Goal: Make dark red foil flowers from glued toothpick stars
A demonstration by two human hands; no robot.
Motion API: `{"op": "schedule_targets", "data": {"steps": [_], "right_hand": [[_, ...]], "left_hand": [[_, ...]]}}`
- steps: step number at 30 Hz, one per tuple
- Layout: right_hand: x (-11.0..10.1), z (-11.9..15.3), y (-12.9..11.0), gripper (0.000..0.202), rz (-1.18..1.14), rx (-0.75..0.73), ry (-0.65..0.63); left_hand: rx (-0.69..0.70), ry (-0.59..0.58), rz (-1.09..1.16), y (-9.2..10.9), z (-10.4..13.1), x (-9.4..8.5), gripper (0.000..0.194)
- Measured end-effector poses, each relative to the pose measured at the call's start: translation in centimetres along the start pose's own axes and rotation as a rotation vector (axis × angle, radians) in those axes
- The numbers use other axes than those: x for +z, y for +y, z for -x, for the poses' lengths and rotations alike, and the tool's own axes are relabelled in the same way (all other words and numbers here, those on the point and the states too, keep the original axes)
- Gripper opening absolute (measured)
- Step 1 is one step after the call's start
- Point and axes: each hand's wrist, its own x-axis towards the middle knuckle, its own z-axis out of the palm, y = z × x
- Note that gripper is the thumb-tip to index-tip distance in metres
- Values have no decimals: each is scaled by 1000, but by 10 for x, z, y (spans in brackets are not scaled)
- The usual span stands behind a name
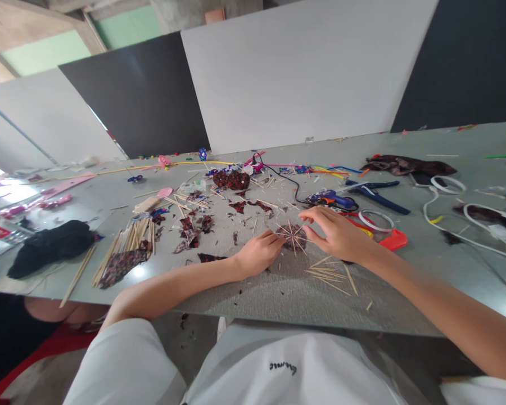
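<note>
A round dark patterned piece of fabric (300,242) lies on the grey table, with several thin wooden sticks spread over it like spokes. My left hand (261,252) is at its left edge, fingers pressed together on the end of a stick. On the other side my right hand (326,232) curves around the right edge, thumb and index finger apart, with nothing visible between them. Loose sticks (329,274) lie just below my right hand. Dark fabric scraps (189,233) are scattered to the left of my left hand.
Blue glue gun (331,199), dark blue pliers-like tool (377,196), red-orange tool (394,240) and white cable (430,219) are at the right. Stick bundle (137,235), patterned fabric (122,269) and black cloth (53,247) lie left. A person's leg (46,309) shows at the lower left.
</note>
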Motion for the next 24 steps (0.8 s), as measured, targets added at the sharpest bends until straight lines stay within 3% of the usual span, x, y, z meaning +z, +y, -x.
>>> {"op": "schedule_targets", "data": {"steps": [5, 14, 24], "right_hand": [[0, -1, 0, 26, 5, -4, -6], [-1, 1, 1, 23, 20, 7, -9], [-1, -2, 0, 20, 13, 15, -17]], "left_hand": [[5, 4, -13, 1, -2, -1, 30], [-40, 175, -33, -4, 4, -11, 31], [-76, 142, 178, -12, -2, -14, 29]]}}
